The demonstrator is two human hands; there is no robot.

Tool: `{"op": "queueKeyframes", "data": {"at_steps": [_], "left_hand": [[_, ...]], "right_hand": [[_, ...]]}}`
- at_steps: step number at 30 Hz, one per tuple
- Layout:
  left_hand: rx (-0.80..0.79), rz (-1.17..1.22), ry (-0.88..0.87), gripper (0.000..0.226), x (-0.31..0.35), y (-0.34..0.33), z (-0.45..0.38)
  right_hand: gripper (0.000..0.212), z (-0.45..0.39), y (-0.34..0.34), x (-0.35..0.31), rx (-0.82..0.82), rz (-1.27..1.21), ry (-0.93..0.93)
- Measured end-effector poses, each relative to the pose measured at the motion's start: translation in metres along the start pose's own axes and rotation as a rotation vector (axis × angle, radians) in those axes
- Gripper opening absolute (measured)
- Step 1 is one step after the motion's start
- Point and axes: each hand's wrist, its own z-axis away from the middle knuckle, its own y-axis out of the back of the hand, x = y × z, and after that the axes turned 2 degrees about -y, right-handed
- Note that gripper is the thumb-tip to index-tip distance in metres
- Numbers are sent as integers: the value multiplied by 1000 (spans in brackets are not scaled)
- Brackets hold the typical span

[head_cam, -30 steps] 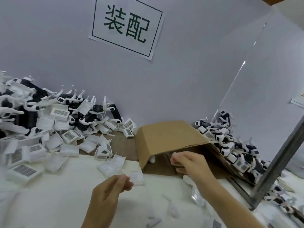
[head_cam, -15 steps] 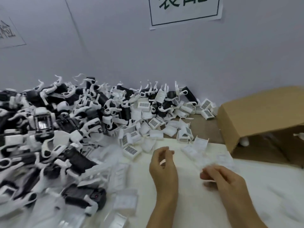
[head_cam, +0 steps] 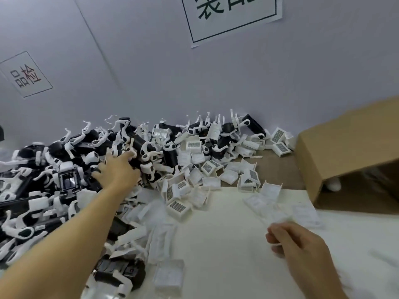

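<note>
Wall (head_cam: 216,83) in pale grey rises behind the heap (head_cam: 54,190), a wide tangle of black and white plastic parts that is banked up against it. The counter (head_cam: 274,169) carries that heap; its bare brown top shows just right of the heap, and a white sheet (head_cam: 226,251) covers it in front of the heap. A cardboard box (head_cam: 345,147) lies on its side well to the right of the heap, its opening turned towards the sheet. A large paper sign (head_cam: 233,16) hangs high above the right end of the heap, and a smaller sign (head_cam: 26,74) hangs above the left end. Small white covers (head_cam: 179,207), some with dark gridded labels, spill from the heap's right edge onto the sheet.

The left hand (head_cam: 117,171) reaches into the middle of the heap with fingers stretched and spread, released, its fingertips resting on a black part (head_cam: 138,143) near the top. The right hand (head_cam: 298,244) hovers over the sheet, well right of the heap, with fingers curled inwards. It is blurred, so I cannot tell whether it pinches anything.
</note>
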Motion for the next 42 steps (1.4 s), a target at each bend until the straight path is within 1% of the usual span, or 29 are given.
{"op": "queueKeyframes", "data": {"at_steps": [2, 4, 9, 10, 11, 13, 15, 16, 17, 18, 19, 20, 21, 24, 26, 27, 28, 29, 30, 31, 32, 33, 35, 36, 37, 38, 40, 41, 42], "left_hand": [[83, 41, -73, 55, -5, -3, 3], [177, 177, -142, 53, -3, -5, 19], [374, 706, -393, 45, 35, -6, 88], [374, 824, -436, 48, 48, -4, 105], [334, 957, -463, 52, 64, -2, 123], [146, 1248, -435, 63, 89, -2, 159], [-165, 1549, -291, 66, 110, -8, 190], [-323, 1670, -202, 62, 118, -14, 202], [-451, 1753, -133, 54, 125, -19, 214], [-537, 1804, -90, 42, 127, -24, 223], [-603, 1837, -62, 29, 131, -30, 232], [-658, 1857, -45, 22, 132, -36, 241], [-713, 1860, -48, 22, 132, -41, 247], [-893, 1853, -45, 29, 130, -45, 255], [-1020, 1823, -3, 36, 127, -47, 257], [-1099, 1789, -25, 37, 125, -48, 258], [-1187, 1787, -27, 37, 126, -48, 259], [-1308, 1804, -12, 40, 126, -48, 262], [-1461, 1848, 61, 43, 127, -47, 264], [-1515, 1868, 69, 43, 126, -46, 266], [-1536, 1883, 63, 43, 125, -48, 264], [-1499, 1874, 39, 42, 124, -52, 261], [-1346, 1870, -29, 42, 123, -56, 254], [-1267, 1892, 3, 43, 125, -59, 250], [-1185, 1921, 39, 45, 125, -63, 248], [-1121, 1966, 69, 48, 125, -65, 246], [-1018, 2035, 109, 53, 125, -68, 242], [-984, 2055, 102, 53, 124, -69, 240], [-962, 2061, 88, 54, 124, -69, 239]], "right_hand": [[22, -1, 0, 0, -1, 7, 10], [21, -2, 0, 1, 1, 16, 17], [23, -2, 0, 2, -1, 18, 9], [23, -1, 0, 2, -5, 10, 7], [23, 0, 2, 1, -9, 2, 7], [21, 0, 1, -2, -18, -53, -1], [17, 1, 2, -10, 3, -184, -30], [21, 1, 3, -15, 15, -254, -50], [32, 2, 5, -19, 33, -319, -64], [43, 2, 6, -21, 52, -380, -77], [51, 2, 9, -23, 73, -431, -77], [54, 3, 11, -24, 86, -467, -67], [54, 4, 13, -25, 87, -490, -46], [42, 4, 19, -25, 95, -548, -32], [48, 2, 20, -25, 80, -602, -111], [53, 1, 21, -27, 53, -618, -141], [57, 1, 22, -28, 24, -612, -153], [56, 1, 24, -29, -4, -591, -148], [50, 0, 25, -28, -25, -558, -129], [42, 0, 25, -26, -28, -519, -103], [35, -1, 26, -22, 9, -445, -69], [30, -3, 26, -18, 89, -342, -39], [27, -3, 26, -15, 265, -197, 63], [30, -1, 25, -15, 286, -171, 141], [35, 2, 24, -14, 248, -130, 227], [43, 5, 21, -14, 162, -52, 297], [70, 11, 14, -13, -1, 163, 328], [81, 11, 11, -12, -26, 246, 322], [82, 10, 10, -10, -5, 296, 325]]}}
